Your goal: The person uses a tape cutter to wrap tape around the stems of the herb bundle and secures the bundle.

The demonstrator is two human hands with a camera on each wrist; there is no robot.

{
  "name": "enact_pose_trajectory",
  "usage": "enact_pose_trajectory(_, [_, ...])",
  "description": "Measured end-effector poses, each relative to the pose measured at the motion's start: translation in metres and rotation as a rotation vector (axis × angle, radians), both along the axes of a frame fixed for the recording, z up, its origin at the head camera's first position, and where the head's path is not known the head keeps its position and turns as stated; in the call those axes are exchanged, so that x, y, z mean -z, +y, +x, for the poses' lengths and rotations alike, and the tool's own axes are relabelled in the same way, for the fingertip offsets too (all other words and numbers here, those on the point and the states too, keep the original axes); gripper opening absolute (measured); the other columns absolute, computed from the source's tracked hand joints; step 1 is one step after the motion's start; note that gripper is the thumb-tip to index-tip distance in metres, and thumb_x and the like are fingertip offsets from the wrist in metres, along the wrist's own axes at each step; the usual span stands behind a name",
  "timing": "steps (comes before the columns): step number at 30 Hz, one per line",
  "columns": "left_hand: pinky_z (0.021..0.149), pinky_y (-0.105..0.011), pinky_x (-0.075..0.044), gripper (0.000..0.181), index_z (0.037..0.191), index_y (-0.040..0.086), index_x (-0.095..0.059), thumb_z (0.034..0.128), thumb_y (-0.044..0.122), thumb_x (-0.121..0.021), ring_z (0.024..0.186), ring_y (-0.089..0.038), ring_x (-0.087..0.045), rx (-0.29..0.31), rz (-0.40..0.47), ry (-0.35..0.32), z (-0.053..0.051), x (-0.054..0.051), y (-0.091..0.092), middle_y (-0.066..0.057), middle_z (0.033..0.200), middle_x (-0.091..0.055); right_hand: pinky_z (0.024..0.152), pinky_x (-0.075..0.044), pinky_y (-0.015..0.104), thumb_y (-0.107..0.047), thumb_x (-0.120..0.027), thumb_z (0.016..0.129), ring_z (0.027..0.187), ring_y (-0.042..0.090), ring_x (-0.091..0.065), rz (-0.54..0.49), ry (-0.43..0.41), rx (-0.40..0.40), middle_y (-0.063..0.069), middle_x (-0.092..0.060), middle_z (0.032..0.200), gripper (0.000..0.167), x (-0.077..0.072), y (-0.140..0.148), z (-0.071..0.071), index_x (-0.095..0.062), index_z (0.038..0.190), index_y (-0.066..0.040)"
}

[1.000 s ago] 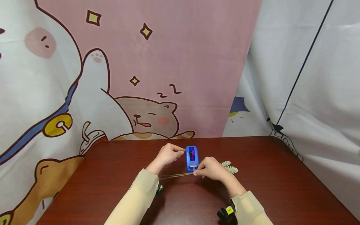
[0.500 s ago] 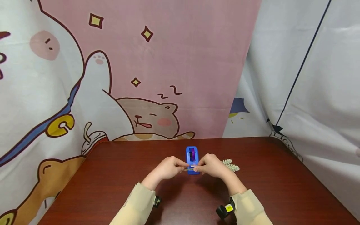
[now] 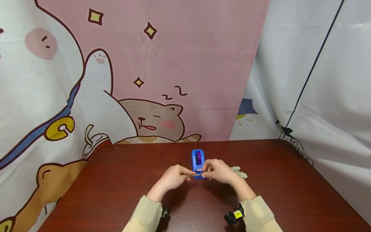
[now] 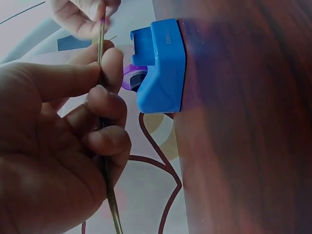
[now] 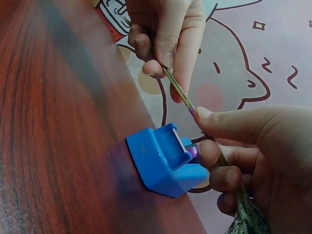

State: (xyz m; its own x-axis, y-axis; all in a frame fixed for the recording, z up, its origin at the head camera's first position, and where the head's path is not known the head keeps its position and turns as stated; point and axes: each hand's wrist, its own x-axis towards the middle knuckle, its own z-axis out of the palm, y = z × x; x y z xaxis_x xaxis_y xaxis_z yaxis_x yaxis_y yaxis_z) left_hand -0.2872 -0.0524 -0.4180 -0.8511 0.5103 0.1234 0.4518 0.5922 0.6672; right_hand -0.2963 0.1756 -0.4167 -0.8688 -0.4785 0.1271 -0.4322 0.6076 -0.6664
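Both hands hold a small bunch of thin green stems point(image 5: 178, 88) just in front of a blue tape dispenser point(image 3: 198, 153). My left hand point(image 3: 174, 177) pinches the stems between thumb and fingers, and their lower ends run past its palm in the left wrist view. Close beside it, my right hand point(image 3: 220, 173) pinches the bunch nearer its pale green flower heads point(image 3: 239, 172), which stick out beyond that hand. A purple patch, seemingly tape, shows on the stems at the right thumb tip. The dispenser carries a purple tape roll point(image 4: 131, 78) and has a toothed cutting edge.
The dispenser stands on a dark reddish-brown wooden table point(image 3: 116, 180). Behind it hangs a pink and white cartoon cloth point(image 3: 203, 64), with a white cloth point(image 3: 333, 96) along the right side. Each wrist wears a small black camera point(image 3: 231, 218).
My left hand has come from the dispenser's left side down toward my right hand and now pinches the stems. The right hand stays nearly in place; the dispenser has not moved.
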Motion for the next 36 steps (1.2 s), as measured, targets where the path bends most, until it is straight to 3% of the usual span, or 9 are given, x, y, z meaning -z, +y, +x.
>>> enact_pose_trajectory(5, [0.049, -0.021, -0.03, 0.032, 0.103, 0.014, -0.078, 0.0865, -0.004, -0.057, 0.054, -0.005, -0.039, -0.01, 0.01, 0.006, 0.0008, -0.0005, -0.0008, -0.001, 0.075, -0.069, 0.052, -0.045, 0.028, -0.012, -0.074, 0.085, 0.057, 0.02, -0.06, -0.037, 0.031, -0.036, 0.003, -0.059, 0.061, 0.021, 0.0006, 0.0005, 0.0011, -0.054, 0.09, -0.005])
enact_pose_trajectory(15, [0.049, -0.022, -0.031, 0.032, 0.102, 0.017, -0.079, 0.0863, -0.003, -0.059, 0.057, -0.006, -0.041, -0.021, 0.007, 0.014, -0.0015, 0.0021, -0.0029, 0.006, 0.077, -0.069, 0.051, -0.041, 0.025, -0.014, -0.069, 0.09, 0.056, 0.007, -0.049, 0.024, 0.06, -0.055, -0.004, -0.054, 0.062, 0.008, 0.0032, -0.0028, 0.0012, -0.063, 0.091, -0.017])
enact_pose_trajectory(19, [0.048, -0.022, -0.031, 0.034, 0.102, 0.016, -0.078, 0.0867, -0.004, -0.056, 0.056, -0.007, -0.041, -0.022, 0.012, 0.003, -0.0017, 0.0036, -0.0044, 0.002, 0.076, -0.069, 0.05, -0.038, 0.023, -0.016, -0.069, 0.09, 0.055, 0.005, -0.046, 0.036, 0.071, -0.056, -0.007, -0.052, 0.061, 0.001, 0.0033, -0.0042, 0.0009, -0.069, 0.091, -0.016])
enact_pose_trajectory(23, [0.049, -0.022, -0.031, 0.033, 0.102, 0.014, -0.078, 0.0864, -0.005, -0.055, 0.057, -0.006, -0.042, -0.017, 0.023, 0.006, -0.0013, 0.0035, -0.0054, 0.001, 0.074, -0.069, 0.051, -0.035, 0.023, -0.017, -0.068, 0.091, 0.057, 0.005, -0.041, 0.063, 0.055, -0.048, -0.007, -0.055, 0.063, 0.007, 0.0034, -0.0053, 0.0003, -0.073, 0.093, -0.013])
enact_pose_trajectory(27, [0.049, -0.022, -0.03, 0.032, 0.101, 0.012, -0.078, 0.0859, -0.005, -0.056, 0.058, -0.005, -0.043, -0.013, 0.029, 0.013, -0.0006, 0.003, -0.0051, 0.002, 0.074, -0.069, 0.053, -0.037, 0.024, -0.018, -0.067, 0.091, 0.06, 0.006, -0.043, 0.08, 0.042, -0.046, -0.007, -0.061, 0.069, 0.008, 0.0042, -0.0057, -0.0004, -0.074, 0.092, -0.013])
enact_pose_trajectory(36, [0.049, -0.021, -0.032, 0.031, 0.101, 0.012, -0.078, 0.0873, -0.005, -0.057, 0.06, -0.006, -0.046, 0.004, 0.051, -0.002, -0.0013, 0.0018, -0.007, 0.002, 0.077, -0.07, 0.054, -0.037, 0.025, -0.017, -0.066, 0.092, 0.061, 0.006, -0.043, 0.075, 0.026, -0.056, -0.012, -0.058, 0.072, 0.008, 0.0033, -0.0048, -0.0007, -0.073, 0.091, -0.014])
